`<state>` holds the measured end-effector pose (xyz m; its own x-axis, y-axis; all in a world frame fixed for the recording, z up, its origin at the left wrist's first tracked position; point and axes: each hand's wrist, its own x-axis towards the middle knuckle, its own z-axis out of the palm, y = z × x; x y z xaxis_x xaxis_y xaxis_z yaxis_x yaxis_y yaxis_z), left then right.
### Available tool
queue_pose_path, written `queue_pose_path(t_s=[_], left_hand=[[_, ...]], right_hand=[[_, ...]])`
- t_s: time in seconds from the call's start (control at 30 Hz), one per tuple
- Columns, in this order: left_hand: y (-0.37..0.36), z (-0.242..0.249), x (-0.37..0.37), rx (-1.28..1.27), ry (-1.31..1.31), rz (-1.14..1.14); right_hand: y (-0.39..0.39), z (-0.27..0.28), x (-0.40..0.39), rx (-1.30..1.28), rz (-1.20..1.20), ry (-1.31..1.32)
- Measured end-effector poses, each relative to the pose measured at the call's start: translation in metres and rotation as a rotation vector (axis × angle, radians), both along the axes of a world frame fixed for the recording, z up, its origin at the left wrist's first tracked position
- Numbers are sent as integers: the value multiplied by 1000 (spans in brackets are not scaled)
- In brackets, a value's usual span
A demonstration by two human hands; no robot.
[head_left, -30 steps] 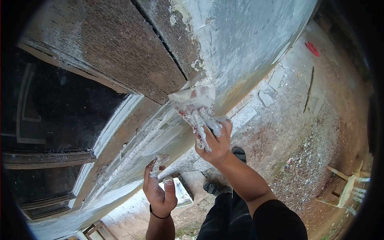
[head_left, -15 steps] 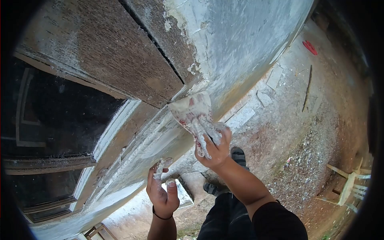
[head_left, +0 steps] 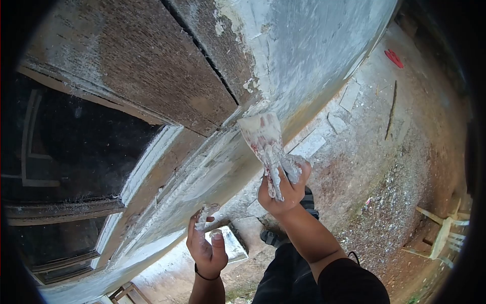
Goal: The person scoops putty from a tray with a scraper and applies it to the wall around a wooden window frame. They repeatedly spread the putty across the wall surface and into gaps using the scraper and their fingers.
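My right hand [head_left: 284, 190] is closed round a putty knife [head_left: 262, 133], its wide blade smeared with white putty and reddish marks. Putty also coats the fingers of that hand. The blade's edge is close to the painted wall [head_left: 309, 55], at the corner where the wooden window frame [head_left: 172, 147] ends; whether it touches cannot be made out. Lower and to the left, my left hand [head_left: 206, 248] is raised with thumb and fingers apart, holding nothing visible. White putty cakes its index finger and thumb tip.
Dark window glass [head_left: 81, 147] and a weathered wooden panel [head_left: 157, 66] fill the left. Below are a white-topped block [head_left: 234, 245] and my sandalled feet [head_left: 271, 237]. To the right lie a stick [head_left: 391, 111], a red object [head_left: 393, 58] and a chair [head_left: 443, 238].
My right hand has moved the putty knife right and slightly down in view, away from the frame corner. My left hand stays nearly in place.
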<state>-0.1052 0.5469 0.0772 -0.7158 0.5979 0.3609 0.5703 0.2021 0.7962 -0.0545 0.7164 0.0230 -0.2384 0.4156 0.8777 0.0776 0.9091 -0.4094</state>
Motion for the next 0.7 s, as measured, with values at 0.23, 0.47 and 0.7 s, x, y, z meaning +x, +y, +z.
queue_pose_path(t_s=[0.23,0.47,0.7], left_hand=[[-10,-4,9,-45,-46,-25],[-40,-15,18,-92,-107,-25],[-47,-17,39,-121,-165,75]], right_hand=[[-35,-19,-4,-72,166,-141],[12,-5,15,117,-47,-67],[5,-40,-10,223,174,-176]])
